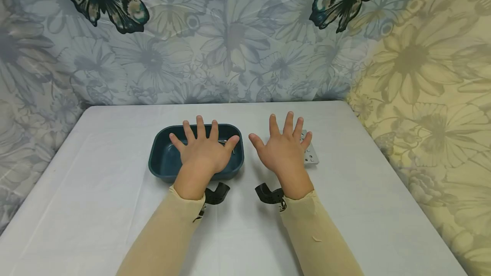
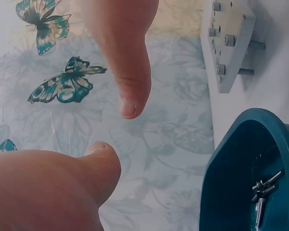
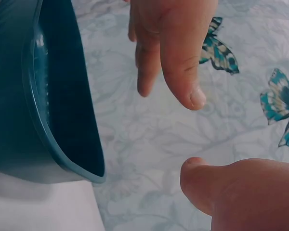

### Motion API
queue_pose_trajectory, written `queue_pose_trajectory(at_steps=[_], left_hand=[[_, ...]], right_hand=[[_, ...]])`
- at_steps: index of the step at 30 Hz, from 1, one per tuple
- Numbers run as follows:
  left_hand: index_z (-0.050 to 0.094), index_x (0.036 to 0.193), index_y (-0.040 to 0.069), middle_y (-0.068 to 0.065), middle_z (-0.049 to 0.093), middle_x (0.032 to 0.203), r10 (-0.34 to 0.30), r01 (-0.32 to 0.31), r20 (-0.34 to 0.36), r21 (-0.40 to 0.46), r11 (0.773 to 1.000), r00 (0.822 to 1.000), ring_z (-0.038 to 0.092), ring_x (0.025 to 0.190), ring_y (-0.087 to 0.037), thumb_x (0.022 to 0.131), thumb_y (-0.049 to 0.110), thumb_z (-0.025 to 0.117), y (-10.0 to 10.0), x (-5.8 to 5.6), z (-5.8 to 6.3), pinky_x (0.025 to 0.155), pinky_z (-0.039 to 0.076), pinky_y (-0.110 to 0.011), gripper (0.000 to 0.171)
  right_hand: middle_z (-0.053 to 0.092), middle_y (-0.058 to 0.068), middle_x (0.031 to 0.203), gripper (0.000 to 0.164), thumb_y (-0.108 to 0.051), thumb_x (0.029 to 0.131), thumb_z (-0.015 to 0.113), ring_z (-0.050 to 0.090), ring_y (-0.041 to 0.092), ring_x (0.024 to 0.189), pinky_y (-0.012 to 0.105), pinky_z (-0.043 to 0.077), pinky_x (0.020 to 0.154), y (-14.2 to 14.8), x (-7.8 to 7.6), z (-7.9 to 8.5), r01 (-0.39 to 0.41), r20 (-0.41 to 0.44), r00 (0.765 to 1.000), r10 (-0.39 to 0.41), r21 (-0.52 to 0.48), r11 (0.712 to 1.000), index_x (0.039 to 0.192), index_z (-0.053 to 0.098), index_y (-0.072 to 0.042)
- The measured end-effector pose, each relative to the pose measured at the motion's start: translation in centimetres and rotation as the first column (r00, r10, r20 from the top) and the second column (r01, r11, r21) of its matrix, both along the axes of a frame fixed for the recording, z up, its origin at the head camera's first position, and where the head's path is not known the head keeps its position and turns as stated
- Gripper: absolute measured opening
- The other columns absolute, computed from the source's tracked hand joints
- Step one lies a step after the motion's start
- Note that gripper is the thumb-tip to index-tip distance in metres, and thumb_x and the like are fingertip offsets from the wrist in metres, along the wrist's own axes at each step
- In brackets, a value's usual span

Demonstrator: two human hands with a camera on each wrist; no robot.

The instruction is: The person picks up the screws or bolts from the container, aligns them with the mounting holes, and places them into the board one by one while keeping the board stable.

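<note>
My left hand (image 1: 203, 152) is held palm down with fingers spread, over a dark teal plastic bin (image 1: 156, 163). Several small metal screws (image 2: 265, 190) lie in the bin, partly hidden by that hand in the head view. To the right, my right hand (image 1: 284, 150) is also spread palm down and covers part of a pale grey plate (image 1: 311, 157). In the left wrist view, socket-head screws (image 2: 229, 40) sit in the plate's holes, and some shanks stick out underneath. Neither hand holds anything.
A white cloth covers the table (image 1: 92, 182). Curtains with flowers and butterflies (image 1: 234, 41) hang behind the table's back edge and along the sides. Black curved mounts (image 1: 217, 194) are strapped at both wrists, beside the beige sleeves (image 1: 165, 229).
</note>
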State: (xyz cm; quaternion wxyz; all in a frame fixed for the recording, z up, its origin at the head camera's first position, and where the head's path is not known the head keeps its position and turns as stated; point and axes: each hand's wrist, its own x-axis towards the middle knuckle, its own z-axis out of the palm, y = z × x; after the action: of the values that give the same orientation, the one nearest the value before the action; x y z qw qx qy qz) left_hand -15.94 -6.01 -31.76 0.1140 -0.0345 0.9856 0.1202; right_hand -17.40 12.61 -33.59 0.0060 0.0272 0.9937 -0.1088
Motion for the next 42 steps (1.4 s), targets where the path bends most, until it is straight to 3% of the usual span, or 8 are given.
queue_pose_trajectory(at_steps=[14, 20, 26, 31, 34, 36, 39, 42], left_hand=[[0.009, 0.162, 0.022, -0.017, -0.016, 0.162, 0.017, -0.017, -0.002, -0.036, 0.999, 1.0, -0.027, 0.141, -0.045, 0.095, 0.076, 0.016, 0.1, -0.2, -0.1, 0.1, -0.02, -0.073, 0.086], [0.014, 0.162, 0.018, -0.019, -0.002, 0.164, -0.083, 0.088, -0.062, 0.081, 0.993, 0.995, -0.003, 0.147, -0.045, 0.097, 0.072, 0.031, -1.1, -1.3, -0.1, 0.111, 0.004, -0.069, 0.086], [0.029, 0.158, 0.017, -0.012, 0.023, 0.161, -0.233, 0.244, -0.073, 0.357, 0.902, 0.97, 0.031, 0.142, -0.036, 0.096, 0.05, 0.062, -4.0, -3.0, 0.2, 0.108, 0.032, -0.057, 0.077], [0.048, 0.149, 0.024, -0.008, 0.041, 0.151, -0.277, 0.23, 0.011, 0.524, 0.82, 0.961, 0.059, 0.113, -0.03, 0.093, 0.032, 0.073, -4.7, -4.4, -1.8, 0.092, 0.047, -0.048, 0.063], [0.056, 0.143, 0.025, -0.007, 0.049, 0.143, -0.279, 0.205, 0.054, 0.549, 0.811, 0.959, 0.065, 0.085, -0.024, 0.09, 0.025, 0.077, -4.7, -5.1, -3.6, 0.075, 0.05, -0.04, 0.056], [0.06, 0.139, 0.024, -0.008, 0.059, 0.129, -0.28, 0.2, 0.066, 0.546, 0.813, 0.958, 0.064, 0.079, -0.02, 0.09, 0.023, 0.077, -4.6, -5.4, -4.7, 0.07, 0.049, -0.037, 0.052], [0.065, 0.135, 0.022, -0.008, 0.067, 0.108, -0.267, 0.187, 0.067, 0.553, 0.812, 0.961, 0.064, 0.077, -0.023, 0.09, 0.019, 0.077, -4.4, -5.7, -5.6, 0.069, 0.049, -0.037, 0.047], [0.067, 0.131, 0.021, -0.005, 0.067, 0.111, -0.239, 0.163, 0.062, 0.566, 0.808, 0.969, 0.065, 0.076, -0.025, 0.089, 0.017, 0.077, -4.1, -6.0, -6.1, 0.071, 0.05, -0.037, 0.043]], right_hand=[[-0.015, 0.021, 0.161, 0.095, -0.081, 0.091, 0.028, -0.027, 0.041, 0.142, 0.07, -0.01, 0.108, 0.0, -0.4, -0.3, -0.037, -0.006, 0.999, 0.038, 0.011, 0.999, 0.162, 0.014, -0.02], [-0.01, 0.018, 0.163, 0.094, -0.078, 0.092, 0.036, -0.018, 0.04, 0.146, 0.073, -0.003, 0.107, 4.7, -0.7, 0.5, -0.173, -0.068, 0.984, 0.162, -0.204, 0.963, 0.162, 0.014, -0.018], [-0.01, 0.011, 0.165, 0.083, -0.056, 0.1, 0.05, -0.006, 0.044, 0.147, 0.076, 0.007, 0.105, 13.9, -0.9, 0.7, -0.173, -0.029, 0.982, 0.189, -0.552, 0.816, 0.162, 0.006, -0.024], [-0.008, 0.009, 0.165, 0.076, -0.032, 0.105, 0.053, 0.013, 0.044, 0.146, 0.062, 0.026, 0.11, 18.8, -0.9, -1.9, -0.077, 0.101, 0.95, 0.294, -0.84, 0.537, 0.162, 0.003, -0.024], [0.006, 0.016, 0.164, 0.075, -0.017, 0.104, 0.057, 0.036, 0.039, 0.138, 0.047, 0.043, 0.103, 20.1, -1.1, -4.1, -0.064, 0.127, 0.918, 0.376, -0.887, 0.457, 0.162, 0.01, -0.017], [0.021, 0.02, 0.16, 0.078, -0.015, 0.099, 0.064, 0.051, 0.032, 0.126, 0.037, 0.051, 0.094, 20.4, -1.3, -5.4, -0.077, 0.138, 0.907, 0.398, -0.875, 0.478, 0.161, 0.016, -0.014], [0.04, 0.02, 0.15, 0.084, -0.02, 0.091, 0.075, 0.059, 0.018, 0.111, 0.027, 0.051, 0.085, 20.5, -1.7, -6.8, -0.098, 0.154, 0.912, 0.381, -0.819, 0.565, 0.159, 0.027, -0.015], [0.043, 0.015, 0.149, 0.088, -0.028, 0.085, 0.081, 0.057, 0.015, 0.111, 0.023, 0.047, 0.085, 20.3, -2.1, -7.7, -0.088, 0.16, 0.931, 0.327, -0.774, 0.627, 0.158, 0.033, -0.019]])
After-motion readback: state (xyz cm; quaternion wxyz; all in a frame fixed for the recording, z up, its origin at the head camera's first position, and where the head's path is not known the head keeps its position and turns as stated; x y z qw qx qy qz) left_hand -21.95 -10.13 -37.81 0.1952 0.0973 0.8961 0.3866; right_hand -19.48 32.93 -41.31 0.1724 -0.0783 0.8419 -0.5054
